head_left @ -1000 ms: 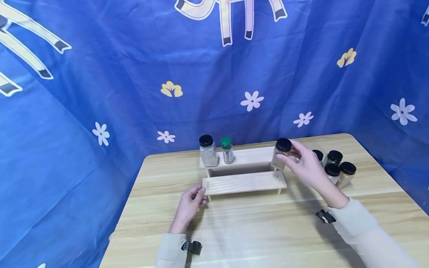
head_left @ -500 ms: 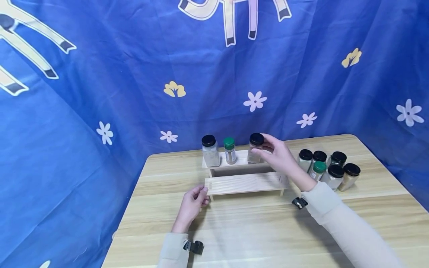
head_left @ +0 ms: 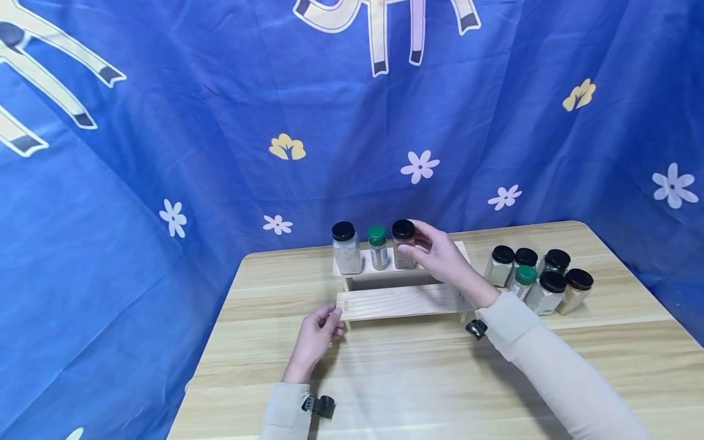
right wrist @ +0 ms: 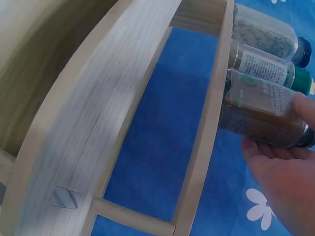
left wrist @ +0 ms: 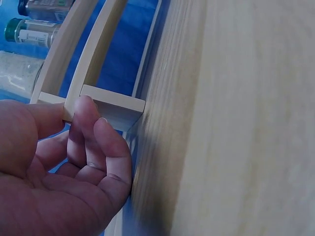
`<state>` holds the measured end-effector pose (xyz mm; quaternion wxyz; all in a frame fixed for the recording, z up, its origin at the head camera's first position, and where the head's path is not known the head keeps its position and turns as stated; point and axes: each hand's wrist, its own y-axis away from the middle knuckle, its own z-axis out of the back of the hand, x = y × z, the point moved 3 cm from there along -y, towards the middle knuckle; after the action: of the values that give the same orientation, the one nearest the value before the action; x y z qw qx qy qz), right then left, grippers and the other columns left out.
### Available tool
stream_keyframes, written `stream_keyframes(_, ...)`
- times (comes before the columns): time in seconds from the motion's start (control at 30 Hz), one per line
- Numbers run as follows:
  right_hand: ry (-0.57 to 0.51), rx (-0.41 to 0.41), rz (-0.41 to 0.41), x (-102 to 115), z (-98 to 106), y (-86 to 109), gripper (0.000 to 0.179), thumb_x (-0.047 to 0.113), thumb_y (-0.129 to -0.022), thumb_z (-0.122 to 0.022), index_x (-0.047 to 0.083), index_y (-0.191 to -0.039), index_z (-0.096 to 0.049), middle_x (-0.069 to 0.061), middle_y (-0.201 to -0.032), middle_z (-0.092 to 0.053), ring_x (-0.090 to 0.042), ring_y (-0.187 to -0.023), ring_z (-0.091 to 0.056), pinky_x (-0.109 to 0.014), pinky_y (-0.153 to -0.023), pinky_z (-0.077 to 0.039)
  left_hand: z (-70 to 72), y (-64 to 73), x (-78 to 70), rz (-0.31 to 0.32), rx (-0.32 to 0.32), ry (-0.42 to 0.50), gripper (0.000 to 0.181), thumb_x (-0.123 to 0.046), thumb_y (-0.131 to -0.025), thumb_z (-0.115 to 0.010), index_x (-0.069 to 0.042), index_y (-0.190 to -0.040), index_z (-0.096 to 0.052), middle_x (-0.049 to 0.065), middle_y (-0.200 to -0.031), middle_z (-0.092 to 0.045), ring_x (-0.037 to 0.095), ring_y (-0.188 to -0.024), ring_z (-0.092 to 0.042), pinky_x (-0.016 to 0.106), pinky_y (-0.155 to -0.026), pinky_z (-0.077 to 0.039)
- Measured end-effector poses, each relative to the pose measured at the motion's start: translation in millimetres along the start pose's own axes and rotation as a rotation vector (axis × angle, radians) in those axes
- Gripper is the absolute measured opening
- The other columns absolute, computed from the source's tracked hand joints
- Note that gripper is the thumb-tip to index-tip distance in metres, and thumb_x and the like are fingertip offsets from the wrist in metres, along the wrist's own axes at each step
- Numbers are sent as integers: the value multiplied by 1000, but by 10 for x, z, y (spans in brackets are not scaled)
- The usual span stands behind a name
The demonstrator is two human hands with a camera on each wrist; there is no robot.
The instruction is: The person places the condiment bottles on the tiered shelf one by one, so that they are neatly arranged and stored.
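A two-tier wooden rack [head_left: 404, 302] stands on the table. My left hand [head_left: 315, 335] pinches the left end of its lower shelf between thumb and fingers; the left wrist view shows this hand [left wrist: 74, 162] close up. On the upper shelf, my right hand [head_left: 442, 256] grips a black-capped spice jar [head_left: 404, 247] with brown contents, upright. To its left stand a green-capped spice jar [head_left: 379, 249] and a larger black-capped jar [head_left: 347, 252] with pale grains. In the right wrist view the held brown jar [right wrist: 261, 110] is right beside the green-capped one, its base at the shelf.
Several more jars stand in a cluster on the table right of the rack, among them a green-capped jar [head_left: 523, 281] and a black-capped jar [head_left: 547, 294]. Behind the wooden table [head_left: 396, 379] hangs a blue patterned cloth [head_left: 341, 110].
My right hand has carried the brown jar leftward, from the rack's right end along the upper shelf to beside the green-capped jar. My left hand has stayed at the lower shelf's end.
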<state>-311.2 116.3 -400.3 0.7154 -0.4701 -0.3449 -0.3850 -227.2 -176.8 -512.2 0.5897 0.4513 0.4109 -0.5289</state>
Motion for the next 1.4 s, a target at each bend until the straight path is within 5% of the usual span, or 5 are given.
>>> stream_keyframes(0.37, -31, -31, -102, -63, 301, 201, 60, 12, -94, -80, -1, -147, -55, -21, -142, -65, -37, -135, -62, -37, -115, -52, -27, -8, -4, 13, 8, -1, 51, -23, -107, -62, 9, -145, -54, 18, -96, -72, 13, -76, -67, 21, -67, -61)
stream_keyframes(0.7, 163, -125, -122, -151, 899, 688, 60, 23, -96, -79, 3, -148, -55, -20, -142, -66, -35, -132, -64, -19, -110, -51, -34, -8, -13, 12, 6, 5, 48, -18, -107, -62, 11, -144, -54, 19, -95, -73, 13, -76, -68, 21, -72, -63)
stream_keyframes(1.03, 296, -310, -164, -216, 1496, 1260, 57, 18, -95, -81, 1, -144, -59, -25, -139, -66, 16, -116, -59, 0, -100, -46, 26, -9, -48, 16, -2, -14, 49, -18, -107, -62, 13, -144, -53, 20, -95, -73, 12, -75, -68, 19, -68, -61)
stream_keyframes(1.23, 390, -437, -230, -353, 1875, 1623, 60, 21, -94, -82, 1, -145, -59, 3, -142, -66, 20, -122, -51, 3, -103, -40, 19, -25, -25, 15, 2, -15, 50, -19, -107, -61, 13, -144, -52, 21, -95, -73, 13, -75, -68, 20, -66, -61)
stream_keyframes(1.4, 355, -508, -273, -496, 2074, 1867, 62, 16, -93, -81, -3, -146, -57, 19, -135, -63, 18, -124, -52, 2, -105, -41, 21, -30, -14, 0, -2, -8, 49, -17, -107, -61, 15, -144, -52, 24, -95, -73, 13, -74, -68, 20, -66, -61)
